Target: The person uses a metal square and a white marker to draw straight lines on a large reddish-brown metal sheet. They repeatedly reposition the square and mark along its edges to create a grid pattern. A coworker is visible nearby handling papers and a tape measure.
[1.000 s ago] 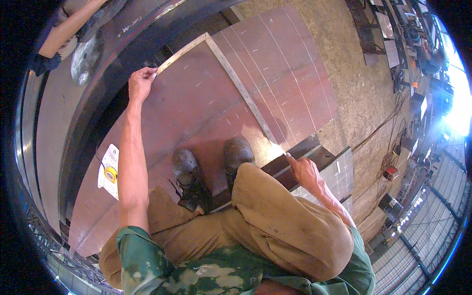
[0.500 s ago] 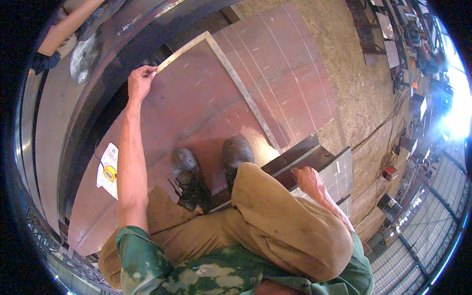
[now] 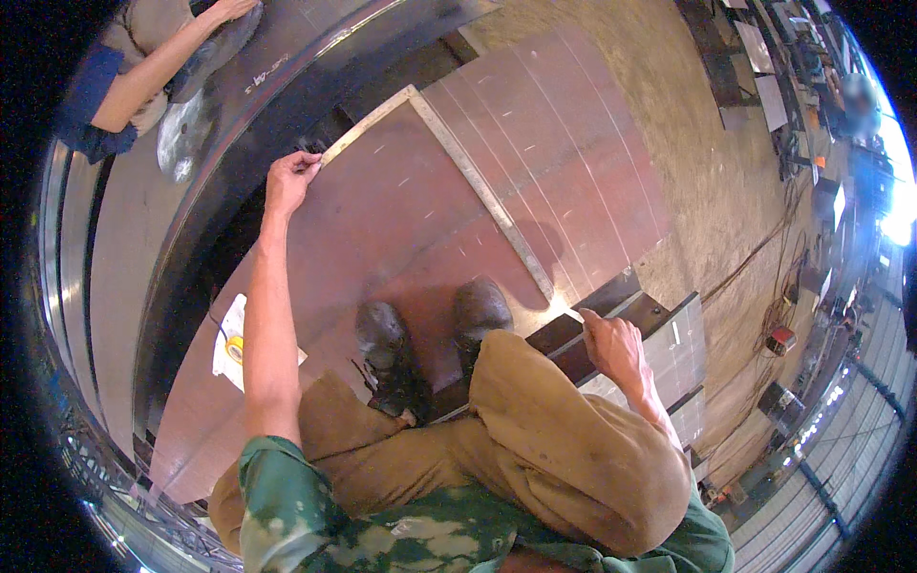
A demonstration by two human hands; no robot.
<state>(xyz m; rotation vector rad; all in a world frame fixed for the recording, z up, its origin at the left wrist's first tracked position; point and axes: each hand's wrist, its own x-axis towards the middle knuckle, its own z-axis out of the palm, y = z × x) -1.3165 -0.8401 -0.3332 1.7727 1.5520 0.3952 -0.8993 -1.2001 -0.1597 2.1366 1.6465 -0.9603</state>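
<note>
A metal framing square [image 3: 478, 186] lies flat on a reddish-brown steel plate [image 3: 363, 229]. My left hand [image 3: 290, 181] pinches the end of its shorter arm at the plate's far left edge. The longer arm runs toward me, beside pale lines marked across the plate. My right hand [image 3: 616, 349] is closed near that arm's lower end, apart from it. A small pale stick, like chalk [image 3: 574, 314], pokes out from its fingertips. Under my left forearm lie a yellow tape measure [image 3: 235, 350] and a white sheet [image 3: 229, 315].
My boots [image 3: 482, 310] stand on the plate. Dark steel channel pieces [image 3: 611, 296] lie by my right hand. A large curved steel beam [image 3: 201, 191] runs along the left, where another person's arm [image 3: 158, 72] reaches over. Cables [image 3: 755, 253] cross the floor at right.
My right hand has risen from beside my knee toward the square's lower end, and the pale stick now shows. My left hand stays on the square. The other person's arm reaches farther in.
</note>
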